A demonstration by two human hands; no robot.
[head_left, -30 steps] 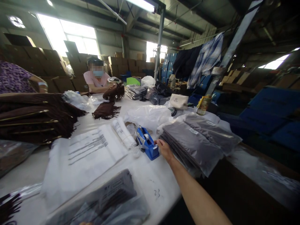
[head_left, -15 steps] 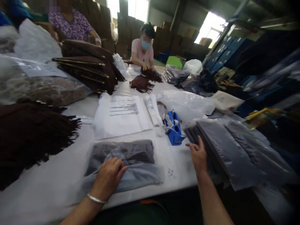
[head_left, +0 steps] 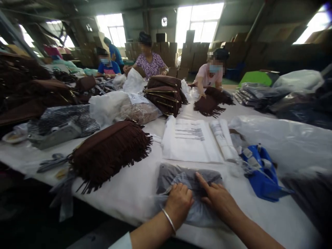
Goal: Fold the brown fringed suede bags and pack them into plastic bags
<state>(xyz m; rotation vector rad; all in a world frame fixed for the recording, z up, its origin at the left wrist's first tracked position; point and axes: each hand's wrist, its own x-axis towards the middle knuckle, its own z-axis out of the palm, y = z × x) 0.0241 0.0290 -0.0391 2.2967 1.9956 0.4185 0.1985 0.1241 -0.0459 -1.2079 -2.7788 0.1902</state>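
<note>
Bagged dark article [head_left: 169,176] is touched by left hand [head_left: 179,204], fingers curled, grip unclear, and right hand [head_left: 222,201], forefinger and thumb parted.

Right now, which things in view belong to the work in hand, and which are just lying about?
Belong, by the look of it:
plastic-wrapped dark item, touched by left hand and right hand
blue tape dispenser, likely
printed white plastic, likely
brown fringed item, perhaps

Apparently just lying about:
green object
grey boxy object
loose translucent plastic
</note>
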